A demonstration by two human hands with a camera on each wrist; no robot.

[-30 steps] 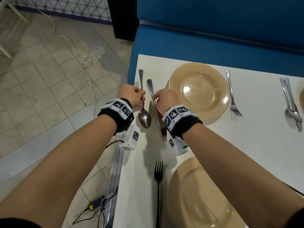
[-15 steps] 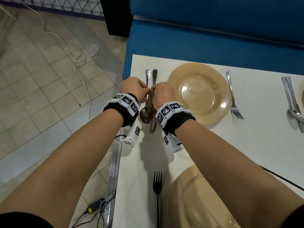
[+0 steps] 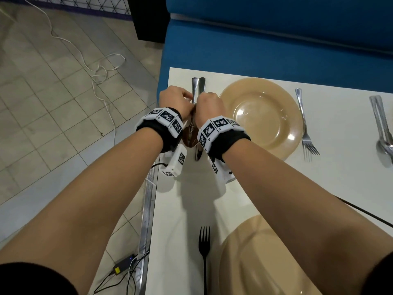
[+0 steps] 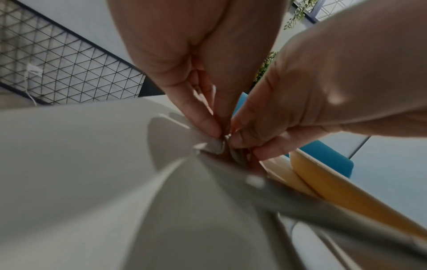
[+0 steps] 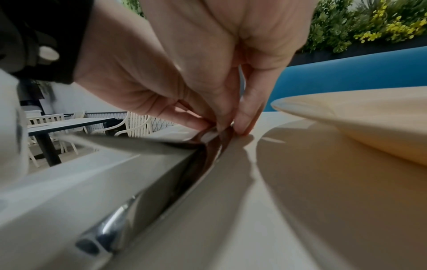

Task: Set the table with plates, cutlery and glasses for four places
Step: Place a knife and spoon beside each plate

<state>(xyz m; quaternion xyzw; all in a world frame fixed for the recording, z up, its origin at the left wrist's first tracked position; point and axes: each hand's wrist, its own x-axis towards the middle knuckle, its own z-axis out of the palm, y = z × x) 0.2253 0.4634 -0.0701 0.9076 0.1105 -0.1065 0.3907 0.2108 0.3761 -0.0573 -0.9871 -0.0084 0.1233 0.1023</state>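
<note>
Head view, taken from the left: we find the left hand point(image 3: 176, 101) at the table's point(image 3: 265, 188) left edge, fingertips pinched on the handle of the spoon point(image 3: 194, 86). Directly beside it the right hand point(image 3: 209, 105) pinches the handle of the knife point(image 3: 201, 85), whose blade point(image 5: 161, 182) lies flat on the table in the right wrist view. The 2 handles lie side by side, touching or nearly so, just left of the far plate point(image 3: 261, 116). Both hands are curled closed on their pieces; neither is free.

Further right, 1 fork point(image 3: 305, 124) lies beside that plate, and another spoon and knife pair point(image 3: 382, 128) sits at the frame edge. A near plate point(image 3: 265, 262) and dark fork point(image 3: 204, 248) are in the foreground. We see no glasses.

In our judgement the step is squaring this pair: keep both pieces flat, parallel to the plate's side, handle ends level, then release without nudging either piece.
</note>
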